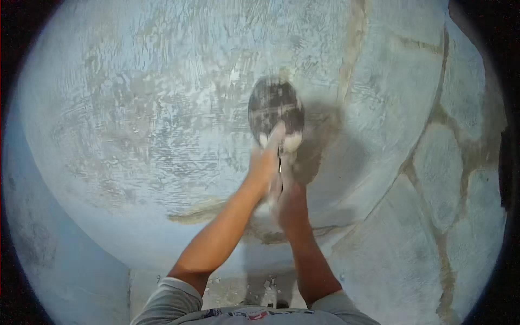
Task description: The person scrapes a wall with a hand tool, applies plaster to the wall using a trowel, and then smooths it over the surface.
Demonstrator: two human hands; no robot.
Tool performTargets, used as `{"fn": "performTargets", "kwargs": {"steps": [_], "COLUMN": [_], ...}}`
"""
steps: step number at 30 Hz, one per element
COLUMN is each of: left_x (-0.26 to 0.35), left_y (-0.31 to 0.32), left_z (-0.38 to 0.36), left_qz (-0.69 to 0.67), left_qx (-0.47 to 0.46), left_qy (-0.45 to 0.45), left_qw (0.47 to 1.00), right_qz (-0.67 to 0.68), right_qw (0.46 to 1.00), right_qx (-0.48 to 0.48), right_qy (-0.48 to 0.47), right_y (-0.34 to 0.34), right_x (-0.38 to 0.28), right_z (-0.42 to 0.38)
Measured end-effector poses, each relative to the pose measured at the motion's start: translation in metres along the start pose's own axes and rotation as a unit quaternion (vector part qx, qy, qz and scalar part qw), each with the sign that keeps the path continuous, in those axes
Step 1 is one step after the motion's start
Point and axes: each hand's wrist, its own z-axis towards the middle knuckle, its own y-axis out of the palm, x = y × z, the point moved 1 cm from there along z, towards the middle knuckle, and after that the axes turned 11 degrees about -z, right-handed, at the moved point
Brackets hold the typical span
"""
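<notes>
Both hands meet on a tool with a dark oval head [276, 105], scuffed with pale dust and whitish at its near end. My left hand [265, 161] is closed around the near part, its thumb stretched up along the head. Just behind it, my right hand [290, 197] grips the pale, dusty rear part, smeared by motion. A thin black line shows between the hands. The head lies over a large rounded grey-blue plastered surface [162, 119], overlapping it in this view, with a shadow to its right. What exact kind of tool this is, I cannot tell.
Streaky brown-grey patches cover the plaster's left side. On the right, a stone-patterned surface [439, 168] has brown joints. Brown marks [197, 212] run along the lower edge of the rounded form. White crumbs lie on the floor [225, 290] near my feet.
</notes>
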Motion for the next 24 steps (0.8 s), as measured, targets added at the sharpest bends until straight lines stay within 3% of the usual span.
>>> {"fn": "performTargets", "kwargs": {"steps": [3, 7, 10, 12, 17, 21, 24], "left_x": [0.028, 0.009, -0.004, 0.001, 0.02, -0.002, -0.01], "left_y": [0.025, 0.009, -0.007, -0.004, 0.009, -0.011, -0.022], "left_z": [0.028, 0.037, -0.012, -0.008, 0.033, -0.005, -0.008], "left_qz": [-0.005, 0.029, -0.027, -0.027, -0.005, 0.001, 0.003], "left_qx": [-0.041, -0.035, 0.0, 0.008, -0.01, 0.02, -0.013], "left_qy": [-0.018, 0.053, -0.027, -0.03, -0.015, -0.066, -0.033], "left_qw": [0.999, 0.998, 0.999, 0.999, 1.0, 0.998, 0.999], "right_qz": [-0.003, -0.017, 0.009, 0.018, 0.007, 0.015, 0.011], "right_qw": [1.0, 0.999, 0.998, 0.998, 0.998, 0.999, 1.0], "right_qx": [-0.02, -0.037, 0.027, 0.038, -0.057, -0.031, 0.003], "right_qy": [0.023, 0.015, -0.047, -0.047, 0.017, 0.02, -0.009], "right_y": [-0.016, -0.014, 0.019, 0.023, -0.009, 0.011, 0.029], "right_x": [-0.012, -0.005, 0.022, 0.02, -0.004, 0.011, 0.021], "right_z": [0.039, 0.024, -0.027, -0.026, 0.03, -0.017, -0.034]}}
